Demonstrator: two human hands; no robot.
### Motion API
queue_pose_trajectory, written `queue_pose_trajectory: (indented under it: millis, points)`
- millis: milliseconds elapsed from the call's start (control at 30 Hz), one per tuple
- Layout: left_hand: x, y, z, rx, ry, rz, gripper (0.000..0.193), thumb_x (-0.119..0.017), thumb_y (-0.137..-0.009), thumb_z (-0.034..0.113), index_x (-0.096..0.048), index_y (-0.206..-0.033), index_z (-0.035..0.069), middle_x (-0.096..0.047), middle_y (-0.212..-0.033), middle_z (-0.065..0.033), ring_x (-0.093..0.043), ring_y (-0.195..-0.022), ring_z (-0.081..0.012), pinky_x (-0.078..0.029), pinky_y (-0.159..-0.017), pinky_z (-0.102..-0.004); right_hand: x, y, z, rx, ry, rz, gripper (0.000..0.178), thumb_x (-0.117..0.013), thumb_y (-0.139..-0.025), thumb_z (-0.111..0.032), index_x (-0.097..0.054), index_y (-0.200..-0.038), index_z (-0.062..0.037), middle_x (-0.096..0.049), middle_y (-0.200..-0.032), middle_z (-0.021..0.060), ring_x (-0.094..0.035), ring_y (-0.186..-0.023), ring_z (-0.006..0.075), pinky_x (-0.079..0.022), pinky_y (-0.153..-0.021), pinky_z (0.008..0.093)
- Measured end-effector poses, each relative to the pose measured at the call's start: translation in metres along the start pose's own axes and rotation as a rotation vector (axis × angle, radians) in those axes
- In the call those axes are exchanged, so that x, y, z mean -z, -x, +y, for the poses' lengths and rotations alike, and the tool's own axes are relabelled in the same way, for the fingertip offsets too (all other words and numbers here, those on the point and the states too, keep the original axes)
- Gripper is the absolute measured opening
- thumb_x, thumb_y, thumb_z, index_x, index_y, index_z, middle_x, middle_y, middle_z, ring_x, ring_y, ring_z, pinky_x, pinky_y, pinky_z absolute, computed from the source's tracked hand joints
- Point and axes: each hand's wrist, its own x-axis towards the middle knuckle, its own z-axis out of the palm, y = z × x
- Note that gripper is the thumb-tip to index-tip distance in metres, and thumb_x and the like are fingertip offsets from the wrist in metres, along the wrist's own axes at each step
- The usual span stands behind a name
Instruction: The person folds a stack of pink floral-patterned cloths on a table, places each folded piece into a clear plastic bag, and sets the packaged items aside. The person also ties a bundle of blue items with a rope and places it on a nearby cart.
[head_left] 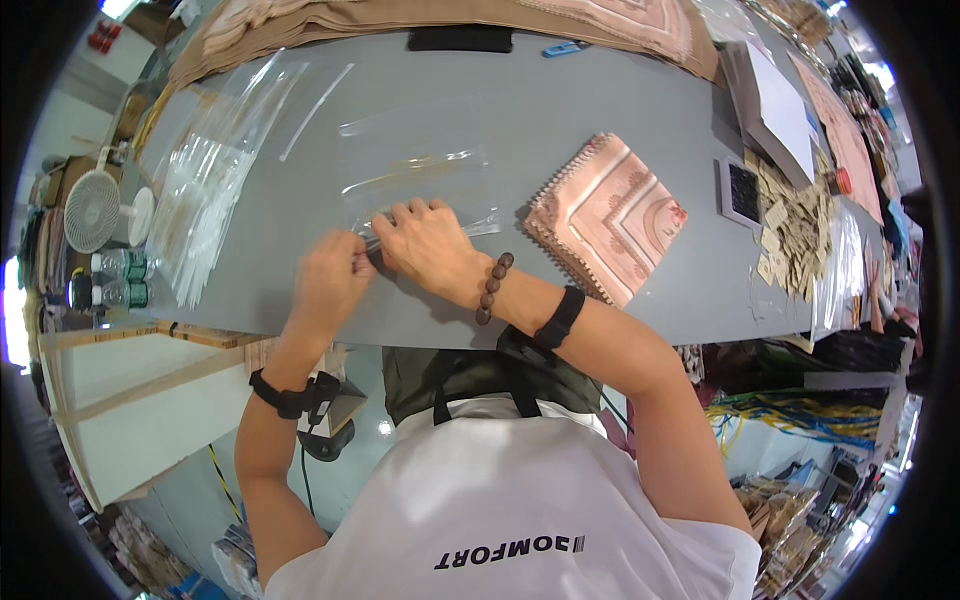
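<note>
A clear plastic bag (415, 175) lies flat on the grey table in front of me. My right hand (425, 245) is closed on its near edge, the fingers curled over the film. Close beside it, my left hand (333, 275) is blurred, its fingers pinched together at the bag's near left corner. To the right of the bag sits a folded pink patterned scarf (610, 215) with a scalloped edge, touched by neither hand.
A pile of clear bags (205, 185) covers the table's left side, near a white fan (93, 210) and water bottles (120, 265). Stacked brown and pink cloth (450, 22) lines the far edge, with a blue cutter (565, 48). Several paper tags (795, 225) lie right, by a black pad (740, 190).
</note>
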Motion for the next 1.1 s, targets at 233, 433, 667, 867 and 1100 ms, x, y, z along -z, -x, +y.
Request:
queue_pose_trajectory:
  millis: [233, 433, 667, 867, 1100]
  points:
    - [0.011, 0.005, -0.005, 0.161, 0.069, -0.072, 0.014, -0.068, -0.074, 0.001, -0.064, -0.087, 0.003, -0.063, -0.078, -0.0114, -0.061, -0.065, -0.0291, -0.05, -0.06, -0.0384, 0.085, 0.043, 0.088, -0.042, -0.166, 0.047, 0.01, -0.064, -0.085, -0.009, -0.067, -0.093, -0.0042, -0.069, -0.097, 0.012, -0.068, -0.089, 0.0296, -0.056, -0.074, 0.0397]
    - [-0.008, 0.001, 0.008, 0.101, -0.01, -0.016, 0.015, -0.07, -0.075, 0.003, -0.065, -0.089, 0.005, -0.065, -0.078, -0.0099, -0.062, -0.064, -0.028, -0.051, -0.06, -0.038, 0.151, 0.1, 0.163, 0.414, -0.003, 0.007, 0.022, -0.071, -0.081, -0.009, -0.069, -0.103, -0.005, -0.071, -0.106, 0.0089, -0.067, -0.096, 0.0279, -0.056, -0.088, 0.0405]
    - [-0.074, -0.024, 0.108, 0.035, 0.186, -0.139, 0.062, -0.066, -0.079, 0.005, -0.059, -0.138, 0.02, -0.065, -0.079, -0.0114, -0.066, -0.065, -0.0304, -0.055, -0.063, -0.0432, 0.072, 0.081, 0.186, 0.186, -0.095, -0.12, 0.053, -0.044, -0.107, -0.034, -0.044, -0.152, -0.0074, -0.047, -0.153, 0.0212, -0.042, -0.144, 0.0359, -0.029, -0.122, 0.0494]
    - [-0.081, -0.027, 0.13, -0.16, 0.157, -0.2, 0.061, -0.065, -0.081, 0.005, -0.056, -0.14, 0.016, -0.062, -0.082, -0.0125, -0.066, -0.075, -0.0389, -0.056, -0.07, -0.0484, 0.081, 0.115, 0.14, -0.028, 0.007, -0.093, 0.07, -0.057, -0.096, -0.054, -0.047, -0.15, -0.0095, -0.039, -0.157, 0.0232, -0.036, -0.144, 0.0453, -0.025, -0.12, 0.0574]
    - [-0.09, -0.056, 0.117, 0.101, 0.287, -0.093, 0.034, -0.067, -0.083, 0.005, -0.064, -0.117, 0.003, -0.062, -0.078, -0.0133, -0.063, -0.066, -0.0301, -0.052, -0.063, -0.042, 0.076, 0.129, 0.123, -0.177, -0.289, 0.116, 0.043, -0.075, -0.079, -0.006, -0.071, -0.121, -0.0088, -0.067, -0.128, 0.013, -0.059, -0.125, 0.0361, -0.046, -0.107, 0.0479]
